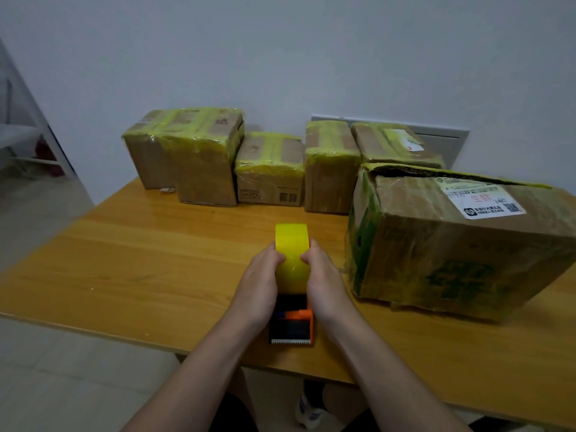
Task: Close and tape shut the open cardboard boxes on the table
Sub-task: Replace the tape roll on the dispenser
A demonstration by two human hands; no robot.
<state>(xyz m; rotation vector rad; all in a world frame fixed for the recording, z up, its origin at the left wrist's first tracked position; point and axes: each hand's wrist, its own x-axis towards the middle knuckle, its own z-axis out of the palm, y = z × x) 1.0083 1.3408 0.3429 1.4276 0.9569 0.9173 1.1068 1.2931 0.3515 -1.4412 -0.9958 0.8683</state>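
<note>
An orange and black tape dispenser [291,325] carrying a yellow tape roll [292,254] stands near the front edge of the wooden table [140,260]. My left hand [258,282] grips the roll from its left side. My right hand [324,282] grips it from the right. Both thumbs press on the roll's face. A large cardboard box [452,251] with a white shipping label lies to the right, its top flap slightly gaping along the far edge. Several smaller boxes wrapped in yellow tape [193,157] stand in a row at the back by the wall.
A pale wall rises behind the boxes, with a white panel [436,135] low at the right. A white shelf frame [28,135] stands at the far left. Tiled floor lies below the table's front edge, where a shoe [308,413] shows.
</note>
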